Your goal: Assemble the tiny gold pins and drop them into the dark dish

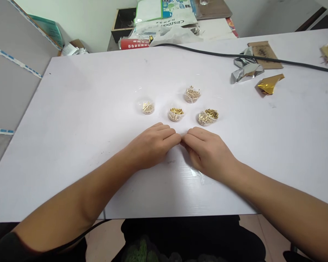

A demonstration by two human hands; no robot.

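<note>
meeting on the near side of the middle cup, the left hand and right hand have their fingers curled, tips together; how tightly they close, or on what, i cannot tell. four clear cups stand on the table, each holding gold pins too numerous to count: the middle cup, the left cup beside it, the back cup behind it to the right, and the right cup to its right. one gold foil lies farther right of it.

White table, pale wall beyond — grey partition at left — pinkish tiled floor below
</note>
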